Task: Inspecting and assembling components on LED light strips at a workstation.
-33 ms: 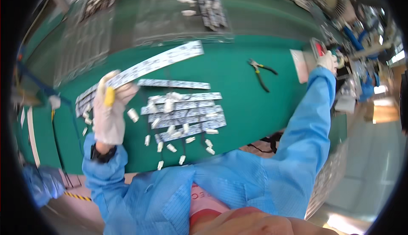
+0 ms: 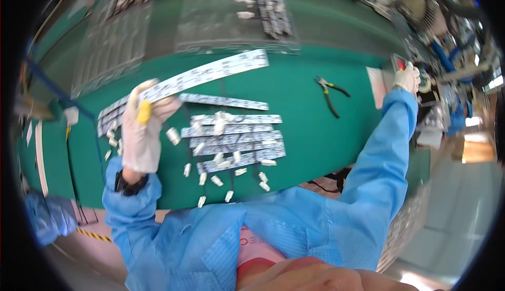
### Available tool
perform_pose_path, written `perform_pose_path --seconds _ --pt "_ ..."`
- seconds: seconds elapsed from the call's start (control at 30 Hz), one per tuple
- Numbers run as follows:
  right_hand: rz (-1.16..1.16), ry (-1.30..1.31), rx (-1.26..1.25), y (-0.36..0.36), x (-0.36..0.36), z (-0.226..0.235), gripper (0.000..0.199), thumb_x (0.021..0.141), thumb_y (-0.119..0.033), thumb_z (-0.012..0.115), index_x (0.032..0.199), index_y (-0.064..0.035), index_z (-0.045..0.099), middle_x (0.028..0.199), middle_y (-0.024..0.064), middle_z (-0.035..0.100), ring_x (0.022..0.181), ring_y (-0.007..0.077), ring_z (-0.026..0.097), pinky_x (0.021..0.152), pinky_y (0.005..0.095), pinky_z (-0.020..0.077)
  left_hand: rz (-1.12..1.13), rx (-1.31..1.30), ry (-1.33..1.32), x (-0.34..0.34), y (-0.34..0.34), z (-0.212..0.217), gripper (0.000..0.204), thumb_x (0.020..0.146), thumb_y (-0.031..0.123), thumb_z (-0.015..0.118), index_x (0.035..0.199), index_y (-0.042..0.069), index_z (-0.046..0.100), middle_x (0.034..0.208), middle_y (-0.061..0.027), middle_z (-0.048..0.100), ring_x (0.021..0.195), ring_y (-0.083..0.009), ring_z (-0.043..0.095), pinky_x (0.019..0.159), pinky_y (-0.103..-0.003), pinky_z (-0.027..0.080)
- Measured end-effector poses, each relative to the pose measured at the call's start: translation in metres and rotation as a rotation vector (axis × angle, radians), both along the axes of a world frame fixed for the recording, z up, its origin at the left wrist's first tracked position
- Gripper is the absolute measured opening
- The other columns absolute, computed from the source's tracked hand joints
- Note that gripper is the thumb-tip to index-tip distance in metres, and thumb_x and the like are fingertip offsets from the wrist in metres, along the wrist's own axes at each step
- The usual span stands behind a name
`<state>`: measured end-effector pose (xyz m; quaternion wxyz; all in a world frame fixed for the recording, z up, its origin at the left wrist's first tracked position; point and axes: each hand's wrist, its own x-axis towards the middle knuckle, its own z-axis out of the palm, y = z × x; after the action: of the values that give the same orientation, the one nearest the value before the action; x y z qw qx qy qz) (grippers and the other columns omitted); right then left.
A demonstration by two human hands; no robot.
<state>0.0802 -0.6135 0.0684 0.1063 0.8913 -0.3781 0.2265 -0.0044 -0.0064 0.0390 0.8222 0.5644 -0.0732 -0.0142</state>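
My left hand (image 2: 143, 138), in a white glove with a yellow cover on one finger, grips one end of a long white circuit board strip (image 2: 221, 71). The strip slants up to the right above the green mat. Several similar strips (image 2: 231, 149) lie below and right of this hand, with dark wires and small white connectors (image 2: 220, 122) on and around them. More strips (image 2: 113, 116) lie partly hidden behind the left hand. At the far right, my gloved right hand (image 2: 407, 78) has curled fingers at a small box holding something red (image 2: 401, 64); what they hold is hidden.
Cutting pliers (image 2: 331, 93) with dark handles lie on the green mat (image 2: 310, 138). A pale flat piece (image 2: 375, 86) is beside the right hand. Clear plastic trays (image 2: 108, 54) and bundled strips (image 2: 274, 14) lie at the back. Tools and equipment (image 2: 415, 4) crowd the far right corner.
The whole view has shifted slightly, so the table things sit a little further right. Both hands keep nearly the same places, and the strip stays in my left hand.
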Motion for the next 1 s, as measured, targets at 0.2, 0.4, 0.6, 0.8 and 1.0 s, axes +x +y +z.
perform_pose_path --seconds 0.2,0.4,0.6,0.8,1.0 --pt "1.259 0.136 1.681 0.252 -0.035 0.013 0.076 0.078 -0.014 0.062 0.138 0.0059 0.021 0.108 0.0177 0.055 0.069 0.0168 0.061 0.058 0.0243 0.0492 0.042 -0.015 -0.049 -0.009 0.002 -0.017 0.057 0.089 0.037 0.057 0.124 -0.003 0.038 0.102 -0.0167 0.06 0.094 -0.0247 0.061 0.09 -0.039 0.045" --pt "1.302 0.024 1.994 0.334 -0.055 -0.018 0.068 0.081 -0.021 0.069 0.132 0.004 0.032 0.093 0.0111 0.058 0.048 0.0052 0.049 0.04 0.0157 0.035 0.056 0.167 -0.06 -0.007 0.012 -0.028 0.058 0.087 0.044 0.056 0.118 -0.003 0.043 0.101 -0.0191 0.064 0.094 -0.0232 0.064 0.085 -0.03 0.048" --pt "1.243 -0.076 1.976 0.328 -0.054 -0.041 0.057 0.084 -0.023 0.067 0.126 0.0023 0.039 0.09 0.0082 0.058 0.045 0.0008 0.042 0.037 0.0118 0.0268 -0.058 0.15 -0.075 -0.015 0.012 -0.009 0.055 0.084 0.024 0.065 0.125 -0.004 0.043 0.102 -0.0149 0.064 0.094 -0.0179 0.063 0.085 -0.026 0.047" --pt "1.36 -0.098 1.951 0.316 -0.061 -0.04 0.053 0.085 -0.02 0.065 0.126 0.0022 0.039 0.093 0.0104 0.059 0.054 0.0014 0.046 0.043 0.0112 0.0313 0.063 0.355 -0.149 -0.018 0.015 -0.018 0.05 0.078 0.038 0.066 0.114 0.004 0.059 0.098 -0.0053 0.067 0.088 -0.0104 0.063 0.074 -0.023 0.048" --pt "1.297 -0.125 1.852 0.311 -0.068 -0.034 0.044 0.087 -0.013 0.062 0.122 0.0036 0.042 0.102 0.0092 0.058 0.082 0.0066 0.055 0.061 0.0154 0.0419 0.067 0.353 -0.233 -0.016 0.019 -0.018 0.046 0.081 0.03 0.065 0.117 0.003 0.057 0.097 -0.008 0.067 0.088 -0.0119 0.063 0.075 -0.024 0.048"
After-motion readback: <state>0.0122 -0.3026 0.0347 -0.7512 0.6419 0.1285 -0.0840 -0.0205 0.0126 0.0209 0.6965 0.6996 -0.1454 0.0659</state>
